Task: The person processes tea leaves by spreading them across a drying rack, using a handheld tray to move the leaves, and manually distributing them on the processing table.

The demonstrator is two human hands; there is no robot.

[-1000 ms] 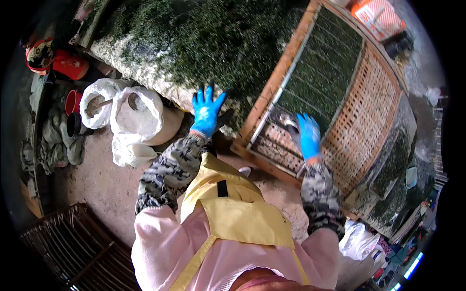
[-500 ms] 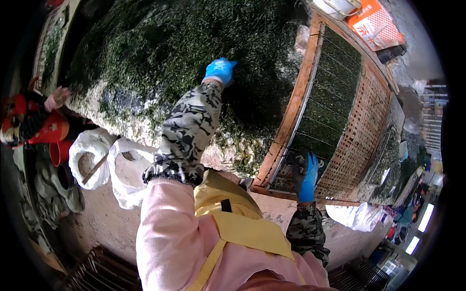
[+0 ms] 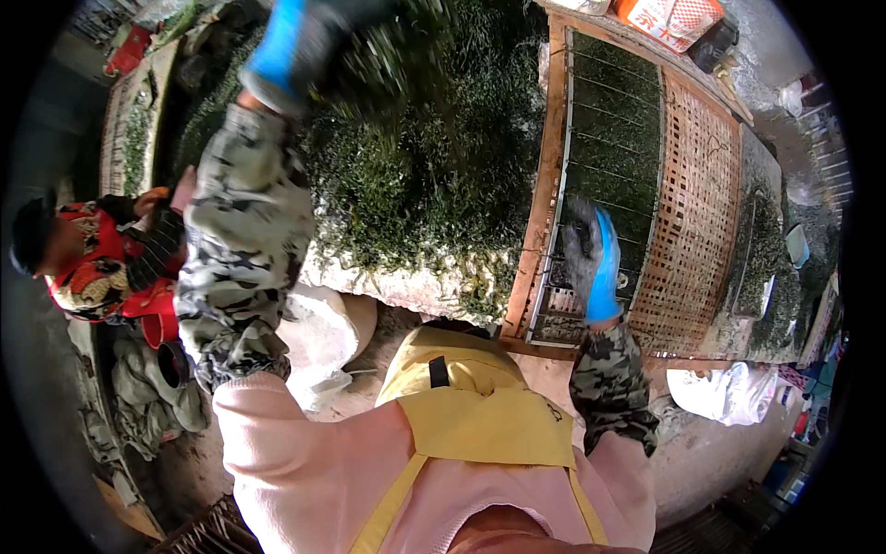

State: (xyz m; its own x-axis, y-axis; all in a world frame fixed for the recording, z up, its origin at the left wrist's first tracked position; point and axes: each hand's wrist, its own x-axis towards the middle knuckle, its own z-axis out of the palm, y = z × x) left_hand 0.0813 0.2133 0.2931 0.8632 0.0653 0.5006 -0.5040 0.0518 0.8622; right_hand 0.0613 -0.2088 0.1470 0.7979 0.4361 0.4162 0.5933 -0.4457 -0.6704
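My left hand [image 3: 318, 51], in a blue glove with a dark palm, is at the far left over a heap of dark green leafy strands [image 3: 415, 185]. Motion smears its fingers, and a blurred clump of strands shows beside it; whether they grip it I cannot make out. My right hand [image 3: 592, 254], gloved the same way, hovers over or rests on the near end of a wooden-framed tray [image 3: 544, 185]. Its fingers are stretched out, with no object visible in them. Thin crosswise wires divide the tray's strip of greens [image 3: 614, 129].
A woven lattice panel [image 3: 697, 185] adjoins the tray. On the left, another person [image 3: 101, 249] in red works near a second bench. White sacks [image 3: 318, 332] stand below the heap's edge, and another white sack [image 3: 724, 392] is at right. An orange bag [image 3: 669, 20] lies beyond the tray.
My left hand has swung left and farther away, with strands blurred beside it. My right hand has shifted up along the tray. The view has shifted, and the other person shows more fully.
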